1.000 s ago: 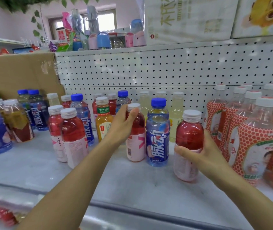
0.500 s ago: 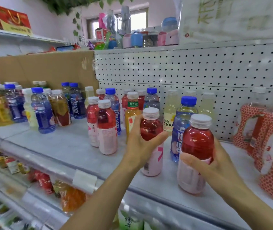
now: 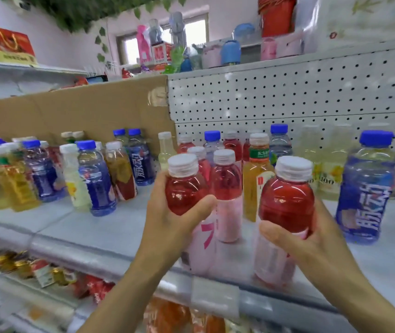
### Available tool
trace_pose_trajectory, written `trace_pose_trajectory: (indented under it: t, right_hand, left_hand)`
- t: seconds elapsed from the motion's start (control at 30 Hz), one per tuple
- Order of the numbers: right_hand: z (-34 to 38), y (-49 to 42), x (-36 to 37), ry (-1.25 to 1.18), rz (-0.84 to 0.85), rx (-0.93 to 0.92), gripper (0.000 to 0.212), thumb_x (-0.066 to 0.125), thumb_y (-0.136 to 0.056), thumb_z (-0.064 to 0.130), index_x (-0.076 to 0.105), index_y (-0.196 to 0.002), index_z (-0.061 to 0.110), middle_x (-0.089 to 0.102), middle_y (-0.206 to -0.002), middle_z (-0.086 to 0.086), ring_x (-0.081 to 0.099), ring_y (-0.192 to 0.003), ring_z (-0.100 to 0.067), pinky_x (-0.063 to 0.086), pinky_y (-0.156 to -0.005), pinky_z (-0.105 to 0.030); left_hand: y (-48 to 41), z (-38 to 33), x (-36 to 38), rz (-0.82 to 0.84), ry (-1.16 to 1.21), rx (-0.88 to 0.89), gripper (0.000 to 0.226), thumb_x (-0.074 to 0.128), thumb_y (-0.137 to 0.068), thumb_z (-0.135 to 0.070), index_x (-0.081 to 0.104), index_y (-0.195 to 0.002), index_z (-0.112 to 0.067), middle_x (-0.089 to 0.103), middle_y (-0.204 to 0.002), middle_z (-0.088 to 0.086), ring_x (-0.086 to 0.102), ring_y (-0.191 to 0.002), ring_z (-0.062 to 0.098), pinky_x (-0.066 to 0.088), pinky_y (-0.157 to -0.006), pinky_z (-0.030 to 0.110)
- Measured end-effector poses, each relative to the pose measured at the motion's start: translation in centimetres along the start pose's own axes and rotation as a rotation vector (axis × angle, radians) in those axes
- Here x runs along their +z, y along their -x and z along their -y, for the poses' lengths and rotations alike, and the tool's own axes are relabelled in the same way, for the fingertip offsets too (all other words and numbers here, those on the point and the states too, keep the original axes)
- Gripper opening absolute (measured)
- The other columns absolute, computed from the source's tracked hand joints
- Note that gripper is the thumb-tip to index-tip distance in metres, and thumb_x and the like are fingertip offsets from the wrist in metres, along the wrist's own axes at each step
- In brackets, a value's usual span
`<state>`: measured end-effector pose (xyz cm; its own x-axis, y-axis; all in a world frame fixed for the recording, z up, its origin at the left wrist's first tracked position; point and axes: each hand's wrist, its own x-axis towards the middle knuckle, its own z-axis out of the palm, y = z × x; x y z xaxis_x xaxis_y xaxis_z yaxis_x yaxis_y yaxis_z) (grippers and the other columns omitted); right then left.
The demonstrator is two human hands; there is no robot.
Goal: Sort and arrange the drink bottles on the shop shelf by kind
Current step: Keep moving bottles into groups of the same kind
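Moved: both hands and their bottles have travelled left along the white shop shelf (image 3: 90, 227). The blue-labelled clear plastic bottle with a blue cap (image 3: 366, 188), which stood between the two held bottles, now stands well apart at the right of the frame.
Left hand (image 3: 172, 227): clamped round the left red bottle (image 3: 184, 191), a clear plastic drink bottle of red liquid with a white screw cap and a pale pink label. The thumb lies across the front.
Right hand (image 3: 297, 243): wrapped round the right red bottle (image 3: 286, 205), of the same kind, right of centre.
Bottle positions: both are upright near the shelf's front edge. Blur hides whether their bases rest on it.
Red group: two standing red bottles (image 3: 226, 188) of that kind wait at centre frame, one behind the other.
Key relation: the group lies just behind and right of the left red bottle, all long axes vertical. The left hand is nearer, and the right hand's bottle sits just right of the group.
Neighbour: an amber plastic tea bottle with a green band (image 3: 255, 183) stands beside the group, behind the right red bottle.
Next move, as a judgement: set both bottles down beside the group, probably the left one first.
Risk: a knuckle may nudge the standing pair.
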<state>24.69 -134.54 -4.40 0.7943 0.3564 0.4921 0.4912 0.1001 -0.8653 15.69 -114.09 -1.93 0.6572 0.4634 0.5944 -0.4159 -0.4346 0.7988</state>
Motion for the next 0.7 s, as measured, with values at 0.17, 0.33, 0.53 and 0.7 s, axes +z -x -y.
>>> trace_pose_trajectory:
  t: [0.17,0.33,0.53,0.7]
  right_hand:
    - [0.3,-0.7,8.0,-0.031,-0.067,-0.023,0.068,0.091,-0.061,0.033,0.054,-0.118,0.039,0.07,-0.102,0.025,0.068,-0.089,0.006,0.048,-0.069,-0.004]
    - [-0.8,-1.0,13.2,0.096,-0.218,0.028,0.077,0.088,-0.066,0.037,0.046,-0.13,0.037,0.052,-0.126,0.008,0.058,-0.112,-0.006,0.051,-0.091,-0.027]
    - [-1.7,-0.7,13.3,0.27,-0.305,0.006,0.101,0.091,-0.049,0.052,0.03,-0.129,0.05,0.029,-0.125,0.035,0.045,-0.117,0.006,0.046,-0.093,-0.016]
    - [-2.4,-1.0,11.4,0.176,-0.048,0.239,0.136,0.097,-0.043,0.044,0.008,-0.146,0.053,0.034,-0.147,0.023,0.045,-0.117,0.02,0.044,-0.09,-0.009]
  left_hand:
    - [-3.4,3.6,-5.1,0.01,-0.003,-0.018,0.056,0.088,-0.063,-0.044,0.052,-0.106,-0.045,0.069,-0.094,-0.022,0.067,-0.083,-0.003,0.05,-0.065,0.007]
    - [-5.6,6.2,-5.9,0.076,0.096,-0.043,0.063,0.085,-0.064,-0.035,0.05,-0.116,-0.036,0.07,-0.096,-0.024,0.068,-0.086,-0.004,0.051,-0.07,0.009]
    - [-6.0,7.8,-6.2,0.186,0.132,-0.062,0.085,0.095,-0.059,-0.03,0.042,-0.124,-0.045,0.066,-0.11,-0.027,0.067,-0.099,-0.004,0.053,-0.078,0.013]
    - [-4.7,9.4,-6.4,0.29,0.167,-0.121,0.099,0.097,-0.045,-0.028,0.044,-0.128,-0.032,0.07,-0.107,-0.024,0.07,-0.095,-0.002,0.054,-0.074,0.011]
